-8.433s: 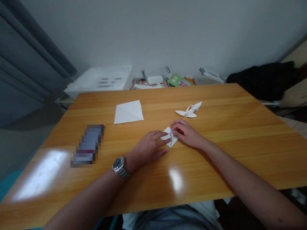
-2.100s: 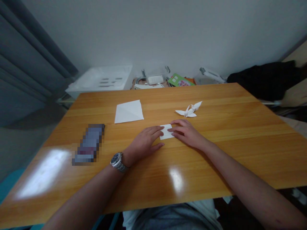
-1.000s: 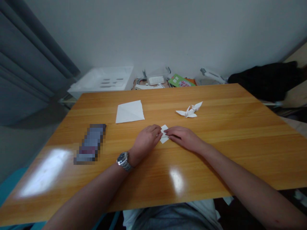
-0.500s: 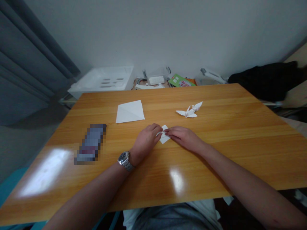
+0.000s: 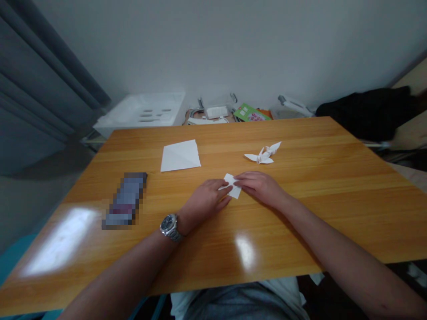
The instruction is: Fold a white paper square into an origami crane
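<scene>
A small folded white paper [image 5: 233,186] lies flat on the wooden table [image 5: 316,200], near its middle. My left hand [image 5: 208,202], with a metal watch on its wrist, rests on the paper's left edge with the fingers pressed together on it. My right hand [image 5: 258,186] presses the paper's right side, fingers close together and bent down onto it. Most of the paper is hidden under both sets of fingers.
A finished white paper crane [image 5: 263,154] sits beyond my right hand. A flat white paper sheet [image 5: 180,155] lies at the back left, a blurred phone [image 5: 125,200] at the left. Behind the table are a white box [image 5: 143,111], a green packet [image 5: 250,113] and dark cloth [image 5: 370,109].
The small paper has been turned and laid flatter on the table. My left hand has gone from a pinch at the paper's edge to fingers lying on it, slightly lower and to the right.
</scene>
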Tool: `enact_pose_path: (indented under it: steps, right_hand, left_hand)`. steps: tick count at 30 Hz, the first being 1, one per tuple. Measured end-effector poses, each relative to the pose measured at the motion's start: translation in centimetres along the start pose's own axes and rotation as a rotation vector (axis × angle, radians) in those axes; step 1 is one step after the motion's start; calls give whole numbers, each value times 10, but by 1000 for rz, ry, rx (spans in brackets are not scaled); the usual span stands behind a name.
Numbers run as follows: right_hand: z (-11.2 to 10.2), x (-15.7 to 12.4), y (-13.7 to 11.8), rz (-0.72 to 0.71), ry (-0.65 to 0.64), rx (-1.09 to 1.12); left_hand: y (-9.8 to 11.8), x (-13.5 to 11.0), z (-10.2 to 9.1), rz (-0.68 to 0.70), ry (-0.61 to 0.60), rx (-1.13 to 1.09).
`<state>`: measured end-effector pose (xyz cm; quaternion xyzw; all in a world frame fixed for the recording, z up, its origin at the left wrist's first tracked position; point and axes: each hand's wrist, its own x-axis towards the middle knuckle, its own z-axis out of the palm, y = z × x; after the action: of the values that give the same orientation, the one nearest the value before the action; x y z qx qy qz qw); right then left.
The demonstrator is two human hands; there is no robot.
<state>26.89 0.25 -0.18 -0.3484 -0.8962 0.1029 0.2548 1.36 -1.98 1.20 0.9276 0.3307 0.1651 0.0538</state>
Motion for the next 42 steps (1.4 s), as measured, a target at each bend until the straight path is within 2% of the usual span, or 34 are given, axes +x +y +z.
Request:
enact_pose_path:
  steps: [7, 20, 30, 36, 42]
  right_hand:
    - [-8, -5, 3, 12, -56, -50]
    - [-11, -9, 2, 24, -86, -22]
    - [-12, -7, 1, 34, -59, 29]
    - [-13, -2, 5, 90, 49, 162]
    - [-14, -4, 11, 77, 27, 145]
  left_hand:
    - [9, 1, -4, 4, -72, 15]
    - [6, -3, 0, 34, -99, -45]
    - [8, -3, -4, 58, -105, -66]
    - [9, -2, -5, 78, -124, -47]
    - [8, -2, -4, 89, -125, -46]
